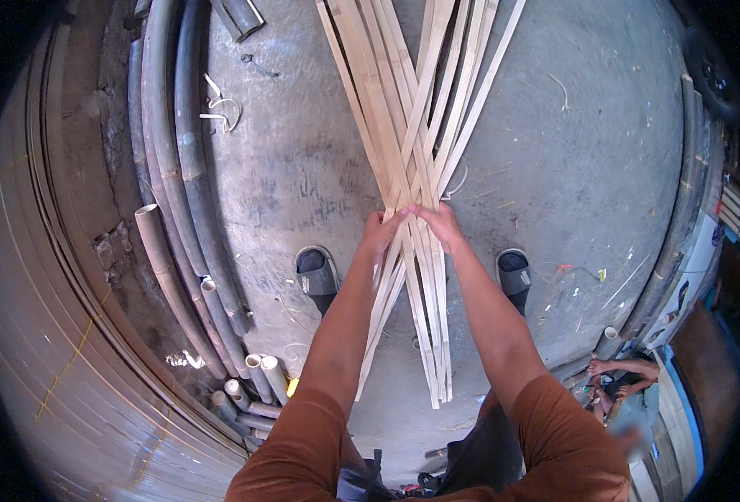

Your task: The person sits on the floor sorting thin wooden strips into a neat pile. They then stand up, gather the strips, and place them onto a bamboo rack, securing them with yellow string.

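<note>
Head view: left hand & right hand both grip bamboo strips, tops cut off, fingertips hidden.

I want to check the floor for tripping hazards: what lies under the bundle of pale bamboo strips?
Under the bundle of pale bamboo strips only the grey concrete floor shows, with thin scattered scraps. Both hands grip the crossing; the floor directly beneath the strips is covered.

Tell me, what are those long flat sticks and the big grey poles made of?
The long flat strips, held by the left hand and right hand, look like split bamboo: pale, matte, thin. The grey poles look like whole bamboo stems, weathered and dull, hollow at the cut ends, with ring joints.
</note>
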The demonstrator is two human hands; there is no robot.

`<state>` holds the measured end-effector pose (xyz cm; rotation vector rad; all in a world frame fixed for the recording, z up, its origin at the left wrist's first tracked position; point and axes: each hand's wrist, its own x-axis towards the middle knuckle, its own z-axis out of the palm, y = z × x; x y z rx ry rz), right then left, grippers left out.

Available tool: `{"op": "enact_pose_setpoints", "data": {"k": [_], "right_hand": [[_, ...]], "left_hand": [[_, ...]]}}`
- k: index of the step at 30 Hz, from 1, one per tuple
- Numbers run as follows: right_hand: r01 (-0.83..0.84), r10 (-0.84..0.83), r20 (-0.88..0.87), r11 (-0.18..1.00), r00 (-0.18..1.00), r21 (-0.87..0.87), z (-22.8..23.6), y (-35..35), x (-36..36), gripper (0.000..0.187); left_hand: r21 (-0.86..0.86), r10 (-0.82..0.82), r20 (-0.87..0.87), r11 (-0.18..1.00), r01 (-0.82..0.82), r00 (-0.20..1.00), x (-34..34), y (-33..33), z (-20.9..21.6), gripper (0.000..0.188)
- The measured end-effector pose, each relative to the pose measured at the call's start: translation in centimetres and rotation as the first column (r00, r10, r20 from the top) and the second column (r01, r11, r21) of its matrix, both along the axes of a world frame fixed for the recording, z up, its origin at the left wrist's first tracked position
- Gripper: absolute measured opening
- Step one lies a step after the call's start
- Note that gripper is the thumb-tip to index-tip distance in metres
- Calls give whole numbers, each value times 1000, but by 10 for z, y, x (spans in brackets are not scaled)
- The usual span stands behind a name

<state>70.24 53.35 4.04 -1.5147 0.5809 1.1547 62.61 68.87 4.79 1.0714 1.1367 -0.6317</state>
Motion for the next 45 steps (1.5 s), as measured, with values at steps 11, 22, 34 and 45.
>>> {"op": "enact_pose_setpoints", "data": {"k": [11, 22, 34, 45], "right_hand": [[-95, 99, 232, 995, 968, -28, 30, -43, -16, 45], [-156, 197, 252, 972, 948, -173, 88, -200, 67, 57], [-210, 257, 181, 946, 949, -245, 38, -286, 162, 63], [-213, 457, 295, 775, 839, -595, 192, -400, 35, 44]], "left_hand": [[-44, -340, 253, 931, 362, 906, -4, -18, 43, 67], [-133, -243, 428, 936, 327, 871, 65, -179, 56, 58], [116, -506, 317, 860, 497, 802, 153, -274, -11, 79], [335, -317, 141, 907, 256, 938, 43, -122, 224, 78]]}}
